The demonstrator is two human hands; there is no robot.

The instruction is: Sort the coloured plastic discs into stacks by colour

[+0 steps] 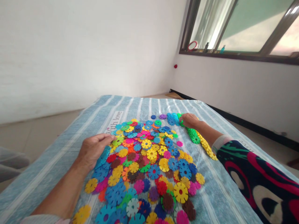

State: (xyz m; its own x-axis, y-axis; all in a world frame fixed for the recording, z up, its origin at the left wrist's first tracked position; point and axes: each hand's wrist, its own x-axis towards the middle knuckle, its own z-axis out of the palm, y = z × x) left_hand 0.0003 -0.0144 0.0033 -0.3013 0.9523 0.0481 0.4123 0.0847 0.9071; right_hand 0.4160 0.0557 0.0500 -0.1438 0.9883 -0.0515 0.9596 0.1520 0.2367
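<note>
A wide heap of notched plastic snowflake discs [151, 154] in many colours lies on the striped cloth. My left hand [97, 147] is at the heap's left edge, thumb and fingers pressed together beside a light green disc [118, 141]. Whatever may be between those fingertips is hidden. Farther off on the right, my right hand [190, 119] is closed, palm down, with its fingertips on a green snowflake disc [182, 123]. Overlapping green discs [193, 136] run from under this hand toward me. A row of yellow discs [205, 144] lies alongside, partly behind my right forearm.
Overlapping blue discs [171, 119], a purple disc [163, 116] and a dark blue disc [153, 117] sit left of my right hand. One pink disc [179, 143] lies apart from the heap. The blue striped cloth [91, 121] covers the surface. White walls and a window [247, 28] stand beyond.
</note>
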